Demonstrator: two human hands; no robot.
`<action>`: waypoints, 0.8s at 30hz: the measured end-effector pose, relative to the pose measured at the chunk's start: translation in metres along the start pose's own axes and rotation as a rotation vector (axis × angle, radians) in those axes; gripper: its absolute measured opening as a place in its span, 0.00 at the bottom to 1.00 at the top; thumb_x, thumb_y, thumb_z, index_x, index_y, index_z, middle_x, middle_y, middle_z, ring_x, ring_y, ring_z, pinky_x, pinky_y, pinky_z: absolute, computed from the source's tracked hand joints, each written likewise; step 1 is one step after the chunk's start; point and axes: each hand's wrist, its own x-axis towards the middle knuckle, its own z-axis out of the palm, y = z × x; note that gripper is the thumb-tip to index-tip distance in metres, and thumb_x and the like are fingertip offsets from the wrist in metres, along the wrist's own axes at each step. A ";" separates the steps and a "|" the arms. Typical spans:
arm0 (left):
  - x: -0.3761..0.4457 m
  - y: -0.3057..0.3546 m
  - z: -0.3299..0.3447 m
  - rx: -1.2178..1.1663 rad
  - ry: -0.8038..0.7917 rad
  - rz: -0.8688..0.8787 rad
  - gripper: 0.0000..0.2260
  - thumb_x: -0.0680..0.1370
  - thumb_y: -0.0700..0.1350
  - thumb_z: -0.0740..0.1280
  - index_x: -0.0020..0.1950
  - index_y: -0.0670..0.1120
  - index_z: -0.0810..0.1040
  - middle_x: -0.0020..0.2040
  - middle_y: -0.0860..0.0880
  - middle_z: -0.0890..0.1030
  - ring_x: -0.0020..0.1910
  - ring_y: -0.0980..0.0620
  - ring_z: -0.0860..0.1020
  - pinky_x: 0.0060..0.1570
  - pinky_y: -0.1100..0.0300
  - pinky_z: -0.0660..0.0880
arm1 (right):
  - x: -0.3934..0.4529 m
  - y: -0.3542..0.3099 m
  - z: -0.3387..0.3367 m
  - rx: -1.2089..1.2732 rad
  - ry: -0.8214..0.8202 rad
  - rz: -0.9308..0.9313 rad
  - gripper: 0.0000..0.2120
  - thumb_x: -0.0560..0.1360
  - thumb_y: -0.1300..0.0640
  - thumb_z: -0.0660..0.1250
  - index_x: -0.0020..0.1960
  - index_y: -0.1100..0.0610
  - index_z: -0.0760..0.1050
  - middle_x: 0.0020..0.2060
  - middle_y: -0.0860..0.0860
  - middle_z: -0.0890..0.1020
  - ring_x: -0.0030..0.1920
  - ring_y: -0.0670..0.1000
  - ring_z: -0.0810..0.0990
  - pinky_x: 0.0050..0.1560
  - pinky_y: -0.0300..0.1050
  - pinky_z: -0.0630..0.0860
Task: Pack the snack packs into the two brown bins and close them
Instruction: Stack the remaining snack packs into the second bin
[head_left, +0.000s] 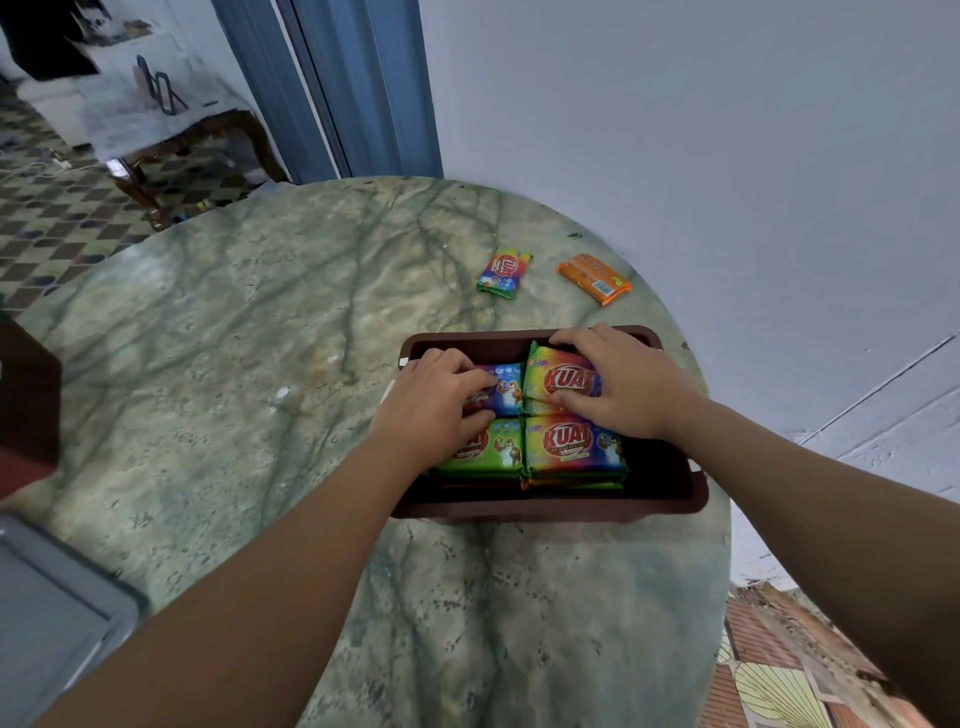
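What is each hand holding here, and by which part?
Right hand grips the far-right rainbow snack pack by its far and near edges. Left hand rests on the far-left pack; grip unclear.

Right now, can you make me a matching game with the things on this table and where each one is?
Things:
1. orange pack
2. brown bin
3. right hand
4. lone rainbow pack

Places:
A. on the far-right pack in the bin
B. loose on the table, nearest the wall
C. near the table's right edge, open, holding packs
D. loose on the table, left of the orange one

Pairs: 1-B, 2-C, 3-A, 4-D
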 end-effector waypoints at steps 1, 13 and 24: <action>0.000 0.000 0.000 0.002 0.001 0.000 0.19 0.76 0.57 0.72 0.66 0.55 0.81 0.58 0.52 0.78 0.58 0.49 0.73 0.60 0.51 0.72 | 0.000 0.000 0.001 -0.008 -0.015 -0.005 0.33 0.73 0.32 0.70 0.73 0.41 0.64 0.65 0.43 0.74 0.63 0.46 0.75 0.58 0.50 0.78; 0.001 -0.002 0.003 0.021 0.000 0.023 0.19 0.78 0.57 0.71 0.68 0.55 0.80 0.59 0.52 0.77 0.59 0.49 0.72 0.60 0.49 0.72 | 0.001 0.001 0.003 -0.193 -0.077 -0.094 0.35 0.75 0.33 0.66 0.79 0.40 0.64 0.68 0.43 0.73 0.67 0.48 0.66 0.68 0.49 0.66; 0.003 0.005 -0.005 -0.036 0.146 -0.374 0.34 0.77 0.70 0.59 0.75 0.49 0.65 0.71 0.43 0.63 0.71 0.41 0.60 0.72 0.44 0.60 | -0.003 0.000 0.008 -0.171 0.275 0.068 0.25 0.81 0.38 0.61 0.73 0.50 0.69 0.62 0.54 0.70 0.61 0.55 0.68 0.63 0.54 0.69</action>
